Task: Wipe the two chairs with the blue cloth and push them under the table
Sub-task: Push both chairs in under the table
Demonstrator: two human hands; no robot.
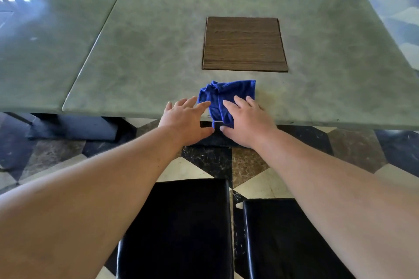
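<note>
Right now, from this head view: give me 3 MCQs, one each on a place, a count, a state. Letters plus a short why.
1. Where does the blue cloth lie?
A. on a chair seat
B. at the near edge of the table
C. on the floor

2. How many black chair seats show below the arms?
A. one
B. two
C. four

3. How is the right hand?
A. open, flat on the cloth
B. fisted in the air
C. gripping a chair

Key:
1 B, the cloth overhangs the table's near edge.
2 B, two seats sit side by side.
3 A, its fingers are spread over the cloth.
</note>
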